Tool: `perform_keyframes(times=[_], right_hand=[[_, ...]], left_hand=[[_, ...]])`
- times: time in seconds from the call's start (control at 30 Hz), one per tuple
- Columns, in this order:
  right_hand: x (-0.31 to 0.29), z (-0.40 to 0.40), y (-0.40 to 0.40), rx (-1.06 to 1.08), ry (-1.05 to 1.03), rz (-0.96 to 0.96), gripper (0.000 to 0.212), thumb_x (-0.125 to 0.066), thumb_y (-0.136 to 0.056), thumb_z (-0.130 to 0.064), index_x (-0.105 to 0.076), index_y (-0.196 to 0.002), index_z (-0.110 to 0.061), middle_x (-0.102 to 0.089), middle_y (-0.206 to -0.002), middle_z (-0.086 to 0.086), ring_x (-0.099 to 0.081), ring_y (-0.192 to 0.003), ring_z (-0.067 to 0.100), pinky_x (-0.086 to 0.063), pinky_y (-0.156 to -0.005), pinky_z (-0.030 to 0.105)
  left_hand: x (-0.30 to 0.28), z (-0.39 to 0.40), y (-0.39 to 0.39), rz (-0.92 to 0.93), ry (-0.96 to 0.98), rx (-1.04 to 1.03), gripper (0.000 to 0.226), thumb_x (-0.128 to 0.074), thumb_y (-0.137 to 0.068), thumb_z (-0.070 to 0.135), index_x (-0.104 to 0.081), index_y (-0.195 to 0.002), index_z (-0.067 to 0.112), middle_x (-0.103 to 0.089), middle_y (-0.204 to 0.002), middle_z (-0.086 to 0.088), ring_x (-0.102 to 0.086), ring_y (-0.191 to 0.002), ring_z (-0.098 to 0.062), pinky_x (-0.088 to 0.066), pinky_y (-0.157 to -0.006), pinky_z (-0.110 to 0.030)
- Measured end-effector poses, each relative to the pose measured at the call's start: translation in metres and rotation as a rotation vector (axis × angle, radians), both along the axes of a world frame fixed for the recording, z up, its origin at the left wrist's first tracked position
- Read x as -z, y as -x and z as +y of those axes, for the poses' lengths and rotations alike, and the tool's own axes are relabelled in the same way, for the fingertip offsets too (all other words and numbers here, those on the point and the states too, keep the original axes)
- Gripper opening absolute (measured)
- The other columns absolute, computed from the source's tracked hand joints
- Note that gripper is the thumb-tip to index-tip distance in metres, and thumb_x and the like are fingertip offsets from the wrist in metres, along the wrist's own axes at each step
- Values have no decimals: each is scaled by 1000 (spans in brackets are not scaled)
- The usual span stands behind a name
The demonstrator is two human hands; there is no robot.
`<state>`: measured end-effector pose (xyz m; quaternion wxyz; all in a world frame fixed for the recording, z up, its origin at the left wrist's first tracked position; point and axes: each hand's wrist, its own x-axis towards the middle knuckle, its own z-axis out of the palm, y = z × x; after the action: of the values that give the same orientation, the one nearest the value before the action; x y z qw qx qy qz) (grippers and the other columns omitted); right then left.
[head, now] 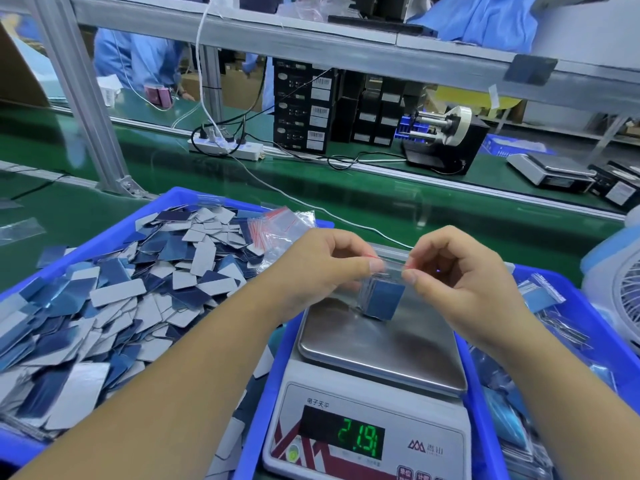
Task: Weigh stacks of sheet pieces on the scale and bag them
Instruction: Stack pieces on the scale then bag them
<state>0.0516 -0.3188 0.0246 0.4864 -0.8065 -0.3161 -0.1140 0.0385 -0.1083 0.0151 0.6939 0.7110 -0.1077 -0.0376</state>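
Observation:
A small clear zip bag (382, 299) with a red strip holds a stack of blue sheet pieces and rests on the steel pan (381, 344) of the white scale (367, 434). The green display reads about 21.91. My left hand (322, 268) pinches the bag's top edge on its left side. My right hand (453, 271) pinches the same edge on its right. A blue bin (180, 199) at the left is heaped with loose blue and grey sheet pieces (114, 306).
Empty red-strip zip bags (280, 226) lie at the left bin's far corner. A blue bin (595, 327) at the right holds filled bags. A white fan (623, 296) stands at the far right. Behind run a green conveyor, a power strip (225, 145), black boxes and a second scale (550, 171).

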Motion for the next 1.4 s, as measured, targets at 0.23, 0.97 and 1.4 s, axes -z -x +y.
perform_keyframes(times=[0.23,0.97,1.4], right_hand=[[-1,-3,-7,65,-152,170,36,-82,-75,-1,-62,-79,-31,-74,-76,0,-65,-64,9,-50,-56,21],[2,6,-3,-59,-207,278,22,-70,-76,-10,-62,-76,-31,-67,-73,-4,-56,-64,12,-48,-60,25],[7,13,-2,-57,-254,271,29,-71,-72,-7,-63,-75,-35,-64,-69,-6,-56,-64,9,-47,-60,20]], left_hand=[[-2,3,1,5,21,-2,2,-78,-71,21,-76,-72,20,-69,-103,-30,-66,-89,-25,-57,-90,-44],[4,4,-4,-10,20,22,25,-69,-90,0,-70,-73,18,-69,-87,-12,-65,-77,-14,-58,-81,-32],[10,-7,-6,-70,-23,1,12,-71,-77,23,-68,-81,13,-60,-72,-1,-52,-71,-17,-45,-74,-37]])
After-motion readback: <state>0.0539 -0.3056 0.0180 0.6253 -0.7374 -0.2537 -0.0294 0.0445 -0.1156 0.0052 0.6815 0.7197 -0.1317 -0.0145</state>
